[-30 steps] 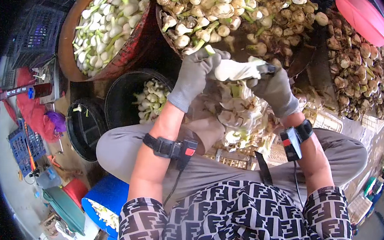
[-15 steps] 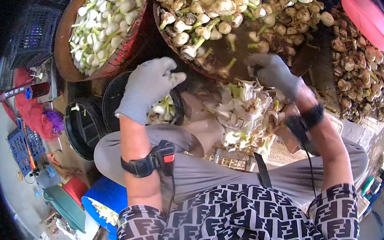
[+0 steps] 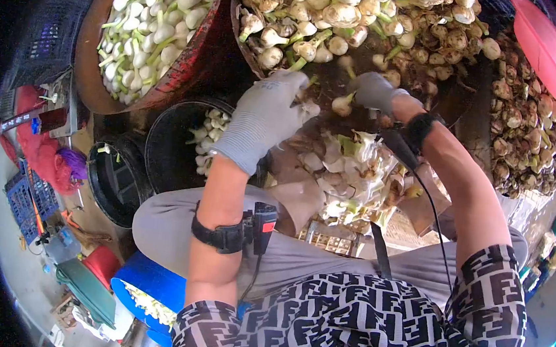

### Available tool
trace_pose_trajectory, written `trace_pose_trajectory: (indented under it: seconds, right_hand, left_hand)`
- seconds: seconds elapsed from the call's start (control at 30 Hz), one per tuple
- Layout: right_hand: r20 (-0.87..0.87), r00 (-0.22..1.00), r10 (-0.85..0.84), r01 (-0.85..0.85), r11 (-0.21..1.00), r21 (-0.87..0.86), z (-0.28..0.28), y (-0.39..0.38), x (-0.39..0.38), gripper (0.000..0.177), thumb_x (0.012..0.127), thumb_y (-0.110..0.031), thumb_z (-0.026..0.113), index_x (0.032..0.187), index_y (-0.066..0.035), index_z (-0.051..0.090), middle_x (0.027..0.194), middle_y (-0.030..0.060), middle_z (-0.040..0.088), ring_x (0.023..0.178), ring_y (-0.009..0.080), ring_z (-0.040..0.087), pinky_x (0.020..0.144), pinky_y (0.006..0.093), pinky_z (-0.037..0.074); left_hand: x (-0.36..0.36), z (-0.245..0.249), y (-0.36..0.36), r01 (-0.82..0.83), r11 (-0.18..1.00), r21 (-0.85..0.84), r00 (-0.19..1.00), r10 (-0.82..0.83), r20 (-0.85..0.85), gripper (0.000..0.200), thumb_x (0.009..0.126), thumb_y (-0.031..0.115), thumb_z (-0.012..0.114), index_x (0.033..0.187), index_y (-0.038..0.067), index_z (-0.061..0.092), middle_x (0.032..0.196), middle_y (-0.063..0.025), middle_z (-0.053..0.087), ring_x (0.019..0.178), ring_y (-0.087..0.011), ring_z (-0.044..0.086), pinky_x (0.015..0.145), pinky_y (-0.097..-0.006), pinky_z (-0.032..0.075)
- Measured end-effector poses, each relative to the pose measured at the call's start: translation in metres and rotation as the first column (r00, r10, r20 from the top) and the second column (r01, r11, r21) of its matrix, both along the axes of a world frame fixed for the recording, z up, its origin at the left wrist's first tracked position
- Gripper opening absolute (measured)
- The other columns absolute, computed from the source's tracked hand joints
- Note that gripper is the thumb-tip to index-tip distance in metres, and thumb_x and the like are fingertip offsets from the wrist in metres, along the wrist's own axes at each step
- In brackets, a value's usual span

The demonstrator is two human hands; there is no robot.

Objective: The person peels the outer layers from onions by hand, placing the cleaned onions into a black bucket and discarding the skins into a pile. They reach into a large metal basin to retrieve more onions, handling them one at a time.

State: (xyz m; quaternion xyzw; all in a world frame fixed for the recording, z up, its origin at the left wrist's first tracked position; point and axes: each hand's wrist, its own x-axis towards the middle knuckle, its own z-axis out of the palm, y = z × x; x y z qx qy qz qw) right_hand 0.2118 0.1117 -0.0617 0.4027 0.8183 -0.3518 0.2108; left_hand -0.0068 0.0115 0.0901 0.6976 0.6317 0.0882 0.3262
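Left hand [image 3: 263, 119] returned; bulb [image 3: 342, 104] dirty-white.

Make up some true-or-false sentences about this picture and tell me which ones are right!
1. The left hand and the right hand both wear grey knitted gloves. True.
2. The round black bucket beside the left hand is empty. False: small white bulbs lie in it.
3. The flat round lid at the top right is blue. False: it is pinkish red.
4. The wide rust-brown basin at the top left holds white bulbs with green stalks. True.
5. A black wrist strap sits on the left forearm. True.
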Motion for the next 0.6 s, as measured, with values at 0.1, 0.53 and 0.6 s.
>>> trace_pose_trajectory:
  seconds: [0.1, 0.53, 0.6]
  right_hand:
    - [-0.134, 0.908, -0.396, 0.378, 0.915, -0.141, 0.066, -0.012, 0.010, 0.024, 0.072, -0.008, 0.058, 0.095, -0.004, 0.064, 0.082, 0.0132, 0.064, 0.073, 0.0209, 0.063, 0.066, 0.0333, 0.050]
    - [-0.372, 0.088, -0.924, 0.579, 0.351, -0.736, 0.132, -0.100, 0.000, 0.024, 0.081, -0.020, 0.066, 0.094, 0.000, 0.062, 0.081, 0.0009, 0.062, 0.066, 0.0069, 0.053, 0.058, 0.0208, 0.043]
    - [-0.382, 0.127, -0.915, 0.609, 0.376, -0.698, 0.135, -0.101, 0.002, 0.020, 0.079, -0.015, 0.066, 0.092, 0.001, 0.063, 0.080, 0.0022, 0.063, 0.064, 0.0073, 0.053, 0.057, 0.0210, 0.043]
  left_hand:
    - [0.020, -0.017, -0.006, -0.046, 0.995, 0.093, 0.990, 0.034, 0.135, 0.059, 0.070, 0.021, 0.070, 0.122, 0.010, 0.044, 0.117, -0.0177, 0.049, 0.108, -0.0335, 0.048, 0.091, -0.0373, 0.039]
    - [0.065, -0.030, -0.031, -0.079, 0.966, 0.245, 0.952, 0.000, 0.305, 0.062, 0.066, 0.005, 0.068, 0.122, 0.008, 0.042, 0.116, -0.0165, 0.050, 0.108, -0.0312, 0.049, 0.093, -0.0360, 0.039]
    - [0.065, -0.030, -0.031, -0.072, 0.963, 0.261, 0.956, -0.008, 0.293, 0.062, 0.066, 0.006, 0.068, 0.122, 0.008, 0.042, 0.115, -0.0165, 0.051, 0.107, -0.0313, 0.049, 0.093, -0.0360, 0.039]
